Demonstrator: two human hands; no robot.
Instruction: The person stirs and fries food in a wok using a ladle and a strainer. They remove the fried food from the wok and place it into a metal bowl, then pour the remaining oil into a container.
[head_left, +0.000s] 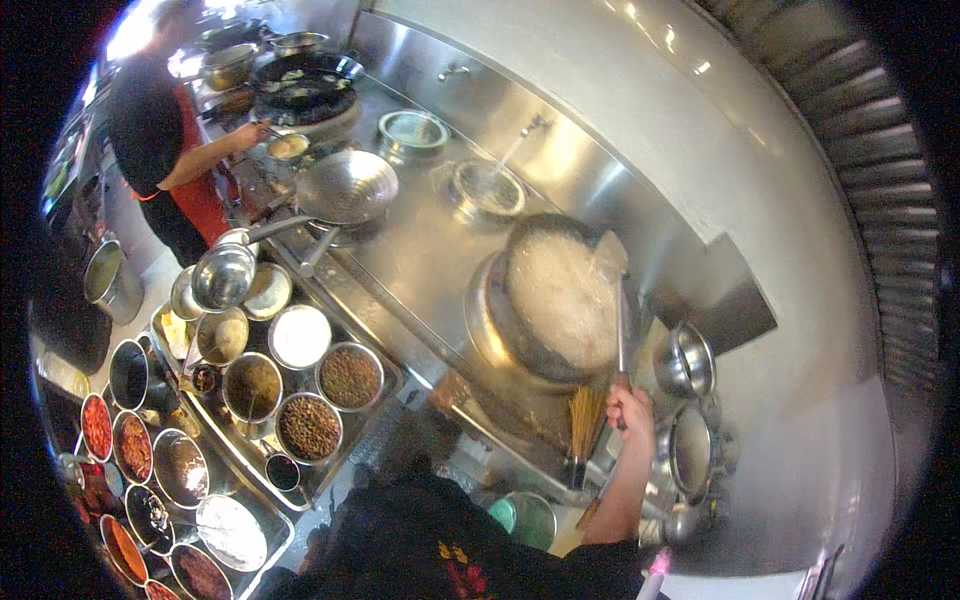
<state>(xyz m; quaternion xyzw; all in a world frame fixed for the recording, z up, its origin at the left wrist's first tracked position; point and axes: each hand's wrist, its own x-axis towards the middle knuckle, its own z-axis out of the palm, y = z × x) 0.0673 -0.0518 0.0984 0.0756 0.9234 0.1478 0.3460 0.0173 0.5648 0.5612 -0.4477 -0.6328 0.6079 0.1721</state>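
Observation:
My right hand (634, 414) grips the dark handle of a long wok spatula (620, 330). The spatula's broad metal blade (611, 256) rests at the far right side of a large wok (555, 223). Pale, frothy liquid (562, 292) fills much of that wok, which sits on a round stove ring (487, 322). Just left of my right hand is a bamboo wok brush (585, 420), bristles pointing away from me. My left hand is out of view; before me on that side stand metal pots of spices (309, 427) and seasonings.
Water runs from a wall tap (534, 124) into a metal pot (489, 189). A perforated ladle strainer (349, 187) lies further left. Metal bowls (686, 360) line the right side. Another person (150, 112) works at a second wok (307, 82), holding a ladle (288, 145).

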